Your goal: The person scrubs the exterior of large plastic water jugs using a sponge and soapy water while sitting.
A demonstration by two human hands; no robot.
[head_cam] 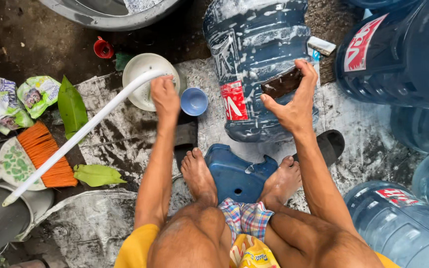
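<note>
Both hands are working: my left hand (165, 97) is gripping a white hose (83, 133), while my right hand (294, 99) is pressing a dark sponge (281, 83) against the soapy blue water jug (259, 54) lying on the wet floor (363, 144).

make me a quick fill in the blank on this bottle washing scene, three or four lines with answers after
1. The right hand presses a dark sponge against a soapy ____ water bottle.
2. The left hand grips a white ____.
3. A small blue cup sits beside a white ____.
4. The broom has ____ bristles.

Missing words: blue; hose; bowl; orange
</note>
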